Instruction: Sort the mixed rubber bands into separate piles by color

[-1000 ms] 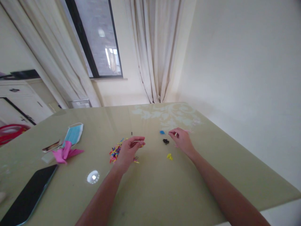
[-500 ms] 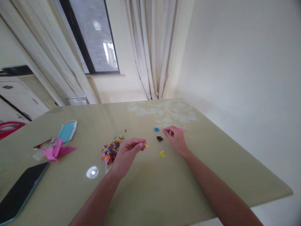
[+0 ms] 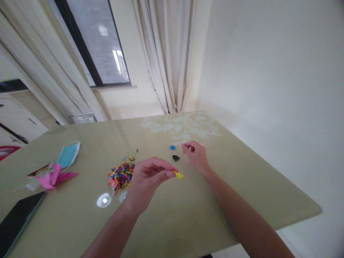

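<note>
My left hand (image 3: 150, 179) pinches a yellow rubber band (image 3: 174, 171) between thumb and index finger. Its tip meets a small yellow pile (image 3: 179, 175) on the table, and I cannot tell band and pile fully apart. My right hand (image 3: 195, 154) has thumb and index finger pinched together; what they hold, if anything, is too small to name. Bits of orange (image 3: 184, 151) show just under those fingertips. Beside this hand lie a black pile (image 3: 175, 158), a blue pile (image 3: 172, 147) and some pink bands (image 3: 187, 162). A mixed heap of coloured bands (image 3: 120, 175) sits left of my left hand, partly hidden.
On the table's (image 3: 166, 222) left side lie a dark phone-like slab (image 3: 18, 215), a pink folded-paper shape (image 3: 55, 177) and a blue face mask (image 3: 68, 154). One dark band (image 3: 137, 150) lies alone behind the heap. A wall (image 3: 268, 89) borders the right side.
My left hand has moved right with the yellow band, up to the yellow pile. My right hand stays pinched, slightly shifted against the piles. The whole view has shifted a little.
</note>
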Tool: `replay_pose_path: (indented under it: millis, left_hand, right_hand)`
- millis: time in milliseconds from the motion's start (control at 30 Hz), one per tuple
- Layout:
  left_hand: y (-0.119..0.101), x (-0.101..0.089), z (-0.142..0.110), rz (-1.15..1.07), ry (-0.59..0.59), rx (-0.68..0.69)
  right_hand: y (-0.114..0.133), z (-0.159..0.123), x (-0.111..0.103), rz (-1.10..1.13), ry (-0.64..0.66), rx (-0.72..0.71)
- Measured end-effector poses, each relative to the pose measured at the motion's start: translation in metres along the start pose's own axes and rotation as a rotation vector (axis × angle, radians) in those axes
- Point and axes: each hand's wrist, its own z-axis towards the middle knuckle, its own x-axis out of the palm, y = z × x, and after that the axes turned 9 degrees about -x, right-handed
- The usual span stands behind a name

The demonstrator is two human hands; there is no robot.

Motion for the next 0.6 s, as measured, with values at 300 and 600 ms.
replay_pose_path:
  millis: [300, 600]
  left_hand:
    - [0.06, -0.01, 0.03, 0.4, -0.087, -0.075]
    - [0.085, -0.011, 0.037, 0.789, -0.08, -0.013]
  right_hand:
    - [-0.003, -0.002, 0.003, 0.034, -0.01, -0.015]
    - [-0.006, -0.003, 0.005, 0.061, -0.013, -0.041]
